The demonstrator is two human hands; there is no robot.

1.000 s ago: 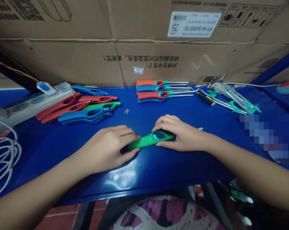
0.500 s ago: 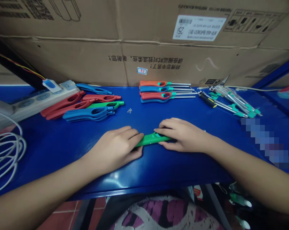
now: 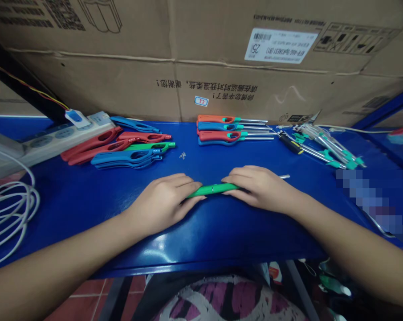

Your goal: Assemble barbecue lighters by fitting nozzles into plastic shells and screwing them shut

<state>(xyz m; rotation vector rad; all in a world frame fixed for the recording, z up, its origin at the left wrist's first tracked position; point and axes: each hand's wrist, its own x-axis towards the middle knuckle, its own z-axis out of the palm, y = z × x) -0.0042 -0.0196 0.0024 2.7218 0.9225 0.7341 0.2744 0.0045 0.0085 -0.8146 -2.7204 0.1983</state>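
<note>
A green long-necked lighter lies crosswise between my two hands, just above the blue table. My left hand is closed around its left end. Fingers of my right hand grip the other end, and a bit of metal tube sticks out beyond that hand. Both ends of the green body are hidden under the fingers. Beyond my right hand, several lighters with metal tubes lie in a row, with orange, blue and red bodies.
Several red, blue and green lighter casings lie at the left by a power strip. Tiny pins rest mid-table. At the right are a black-yellow screwdriver handle and metal tubes with teal parts. A cardboard box stands behind.
The green lighter has been turned about its length, so its narrow edge now faces up and the trigger opening no longer shows. The metal tube now shows past my right hand.
</note>
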